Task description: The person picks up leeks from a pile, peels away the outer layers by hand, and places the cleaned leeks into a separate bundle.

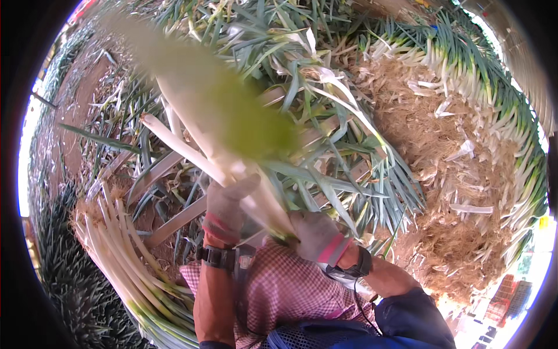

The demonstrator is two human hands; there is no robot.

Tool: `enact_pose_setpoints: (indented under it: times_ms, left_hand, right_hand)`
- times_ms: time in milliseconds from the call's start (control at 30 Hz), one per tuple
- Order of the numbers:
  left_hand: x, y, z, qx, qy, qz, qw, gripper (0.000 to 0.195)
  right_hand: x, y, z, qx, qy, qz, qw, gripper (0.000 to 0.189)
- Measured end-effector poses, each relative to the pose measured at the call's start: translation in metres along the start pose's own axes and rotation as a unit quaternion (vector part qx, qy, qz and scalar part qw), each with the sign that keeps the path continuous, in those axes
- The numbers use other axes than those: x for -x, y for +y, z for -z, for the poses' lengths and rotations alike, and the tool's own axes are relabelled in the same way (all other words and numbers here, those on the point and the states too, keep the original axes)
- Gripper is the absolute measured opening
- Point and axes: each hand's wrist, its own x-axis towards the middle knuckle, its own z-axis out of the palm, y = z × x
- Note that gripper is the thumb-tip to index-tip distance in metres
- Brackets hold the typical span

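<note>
My left hand, in a grey work glove with pink bands at the cuff, is closed around several thick white long green onion stalks. They slant from the upper left down towards my lap. At their lower right end, my right hand in a matching glove grips the stalks, its fingertips partly hidden. A pale, green-ended blurred piece, apparently onion leaf or stalk, crosses close to the camera above my hands. Beside my left forearm lies a bundle of onions, its roots pointing up and away from me.
Stripped green leaves are heaped ahead, over wooden slats. To the right, a long curved row of onions stands with brown roots facing inwards. Dark green leaves fill the left side. Plastic crates stand at lower right.
</note>
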Motion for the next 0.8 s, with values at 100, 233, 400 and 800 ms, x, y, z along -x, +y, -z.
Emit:
enact_pose_setpoints:
  times_ms: [100, 233, 400, 800]
  left_hand:
    - [-0.002, -0.009, 0.014, -0.019, 0.03, 0.037, 0.999, 0.015]
    - [0.004, -0.01, 0.018, 0.021, -0.02, -0.026, 0.999, 0.007]
    - [0.003, -0.017, 0.019, 0.122, -0.002, -0.006, 0.992, 0.021]
    - [-0.002, -0.019, 0.032, -0.076, -0.063, -0.058, 0.993, 0.014]
  right_hand:
    - [-0.013, 0.014, 0.015, -0.041, -0.098, 0.058, 0.993, 0.034]
    - [-0.076, 0.111, 0.094, 0.103, 0.146, -0.052, 0.983, 0.038]
    - [-0.14, 0.22, 0.13, 0.255, 0.277, -0.224, 0.899, 0.041]
    - [-0.093, 0.091, 0.101, 0.025, 0.23, -0.056, 0.971, 0.041]
